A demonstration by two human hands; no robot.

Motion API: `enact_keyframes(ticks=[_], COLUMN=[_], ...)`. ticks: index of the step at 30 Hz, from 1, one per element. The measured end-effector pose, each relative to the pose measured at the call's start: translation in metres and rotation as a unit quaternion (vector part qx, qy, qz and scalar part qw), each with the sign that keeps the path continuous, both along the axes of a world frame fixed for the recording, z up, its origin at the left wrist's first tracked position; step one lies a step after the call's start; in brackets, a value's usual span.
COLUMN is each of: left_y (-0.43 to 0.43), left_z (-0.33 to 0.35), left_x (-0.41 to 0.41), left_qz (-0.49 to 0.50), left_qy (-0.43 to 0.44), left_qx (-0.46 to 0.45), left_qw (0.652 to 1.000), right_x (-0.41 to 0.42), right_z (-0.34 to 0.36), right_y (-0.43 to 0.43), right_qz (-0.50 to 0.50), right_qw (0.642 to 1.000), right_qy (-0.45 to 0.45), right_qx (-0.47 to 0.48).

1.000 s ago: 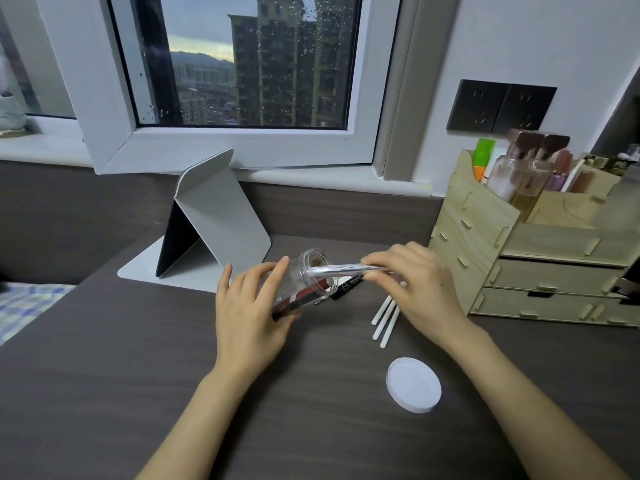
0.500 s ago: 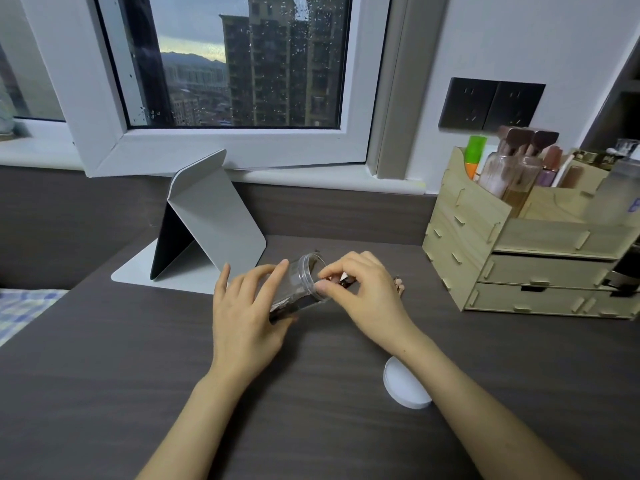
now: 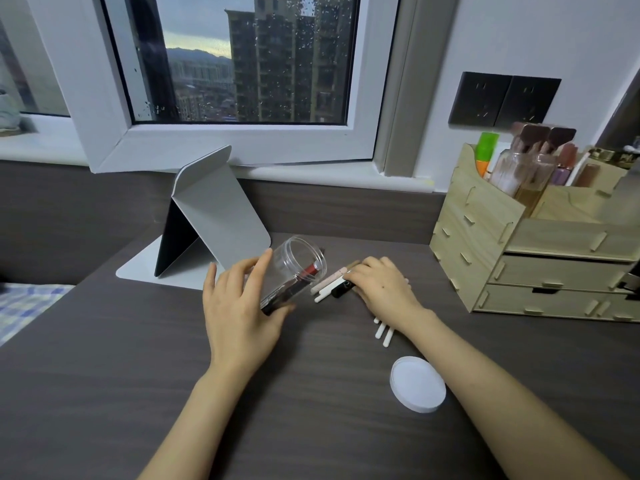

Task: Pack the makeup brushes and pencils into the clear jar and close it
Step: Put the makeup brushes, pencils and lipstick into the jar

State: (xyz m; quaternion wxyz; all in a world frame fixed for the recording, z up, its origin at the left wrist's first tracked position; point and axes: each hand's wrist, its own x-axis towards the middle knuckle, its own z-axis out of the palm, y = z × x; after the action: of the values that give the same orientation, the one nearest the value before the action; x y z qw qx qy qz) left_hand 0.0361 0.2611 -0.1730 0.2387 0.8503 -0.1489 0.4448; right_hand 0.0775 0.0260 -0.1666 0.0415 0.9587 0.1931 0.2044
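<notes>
- One or two dark items, one with a red section, are seen already inside the clear jar (image 3: pixel 296 270); their exact number cannot be told through the plastic.
- The clear jar is held tilted, almost on its side, near the middle of the desk (image 3: pixel 104 375) toward its back edge, with the open mouth turned to the right.
- Several makeup brushes and pencils (image 3: pixel 330 287) are left loose on the desk just beside the jar's mouth: pale sticks and a black piece, partly covered by a hand.
- More white sticks (image 3: pixel 383 332) are seen poking out toward the front edge from under the right wrist.
- A white lid (image 3: pixel 417 384) is lying flat on the desk, nearer the front edge and well apart from the jar, so closing is judged not yet begun.
- The task is judged to be at an early to middle stage: most of the packing and the closing are left.
- The left hand (image 3: pixel 239 306) is wrapped around the jar's base, fingers curled and gripping it, the forefinger laid along the upper wall.
- The right hand (image 3: pixel 382 289) is laid palm down over the loose pieces, fingers bent and touching them; whether anything is actually pinched cannot be told.
- A folded grey stand (image 3: pixel 214 216) is set behind the jar, and a wooden organiser (image 3: pixel 519 251) is placed at the right back corner.
</notes>
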Motion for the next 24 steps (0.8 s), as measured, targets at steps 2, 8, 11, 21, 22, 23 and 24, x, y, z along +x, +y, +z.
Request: enact_keyframes(ticks=[2,8,11,21,22,23,24], left_y=[0.000,-0.001,-0.001,-0.002,-0.003,-0.003,-0.003], left_z=[0.000,-0.002,-0.003,-0.001,-0.001,-0.001,-0.001], left_x=[0.000,0.000,0.000,-0.002,-0.002,-0.003,-0.003], left_qz=[0.005,0.004,0.003,0.001,0.000,-0.002,-0.006], left_qy=[0.001,0.005,0.006,0.013,0.014,0.014,0.013], left_qx=[-0.003,0.003,0.003,0.009,0.009,0.007,0.006], left_qw=[1.000,1.000,1.000,1.000,1.000,1.000,1.000], right_x=[0.005,0.013,0.012,-0.028,-0.034,-0.039,-0.043], right_z=[0.000,0.008,0.010,0.020,0.022,0.026,0.029], right_y=[0.004,0.007,0.005,-0.022,-0.024,-0.025,-0.025], right_qz=[-0.015,-0.039,-0.032,-0.039,-0.043,-0.047,-0.054], right_qw=[0.994,0.967,0.963,0.970,0.945,0.912,0.879], right_qy=[-0.001,-0.013,-0.024,-0.062,-0.066,-0.056,-0.031], right_qx=[-0.105,-0.251,-0.267,0.233,0.316,0.403,0.473])
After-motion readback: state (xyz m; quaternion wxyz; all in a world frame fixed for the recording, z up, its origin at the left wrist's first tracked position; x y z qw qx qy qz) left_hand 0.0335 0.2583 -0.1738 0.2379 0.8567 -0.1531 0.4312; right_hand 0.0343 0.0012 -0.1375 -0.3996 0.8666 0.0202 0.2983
